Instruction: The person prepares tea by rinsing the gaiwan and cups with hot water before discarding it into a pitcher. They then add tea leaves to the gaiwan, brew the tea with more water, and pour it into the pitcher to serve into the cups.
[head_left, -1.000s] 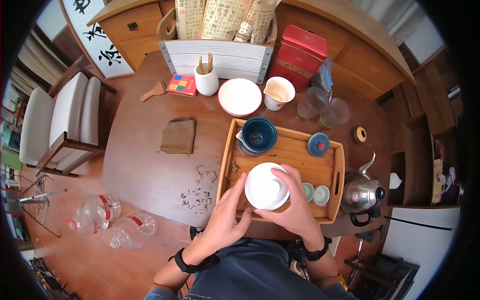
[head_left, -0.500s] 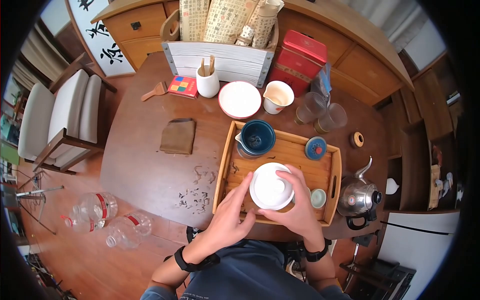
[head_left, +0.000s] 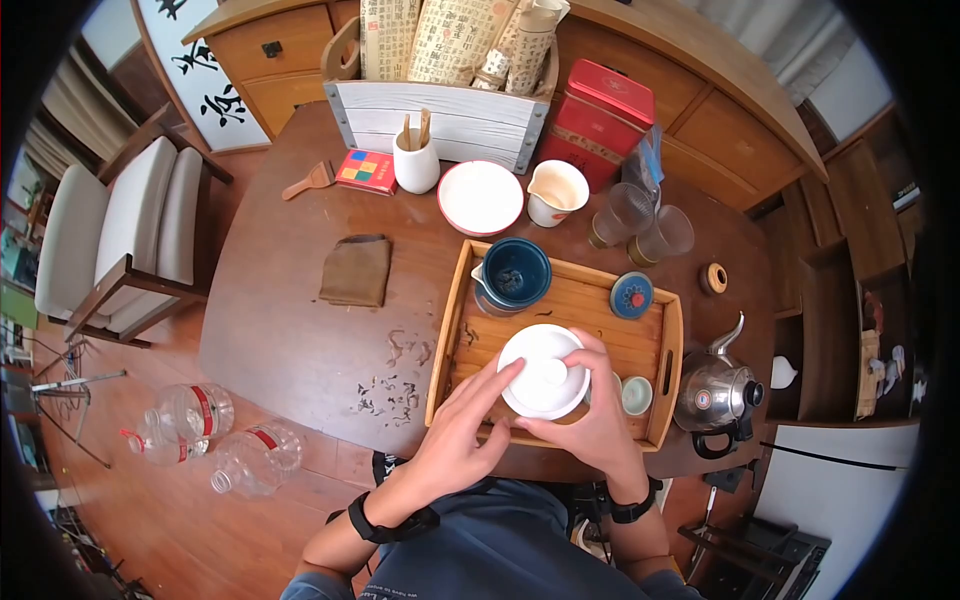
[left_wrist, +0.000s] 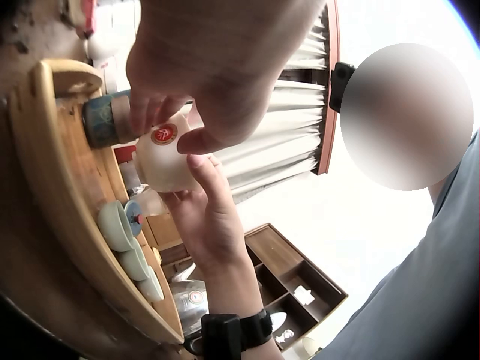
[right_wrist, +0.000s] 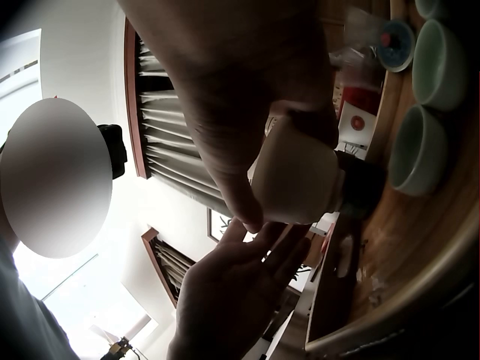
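A white lidded bowl (head_left: 543, 390) is held above the front of the wooden tray (head_left: 436, 345) in the head view. The right hand (head_left: 592, 412) grips its right side, thumb low and fingers over the rim near the lid knob. The left hand (head_left: 465, 425) touches its left side, a fingertip on the rim, fingers fairly straight. In the left wrist view the bowl (left_wrist: 166, 161) shows a red round mark, with both hands around it. The right wrist view has the bowl (right_wrist: 296, 172) between the right hand's thumb and fingers, the left hand (right_wrist: 225, 292) beneath.
On the tray stand a dark blue pitcher (head_left: 516, 272), a blue lid (head_left: 631, 296) and small green cups (head_left: 636, 396). A steel kettle (head_left: 716, 395) is at the right. Brown cloth (head_left: 356, 271) and loose tea leaves (head_left: 390, 400) lie at the left; a white plate (head_left: 480, 198) is behind.
The left hand's fingers have moved right onto the bowl's rim beside the lid. Since the earliest frame the bowl and both hands have shifted slightly right over the tray.
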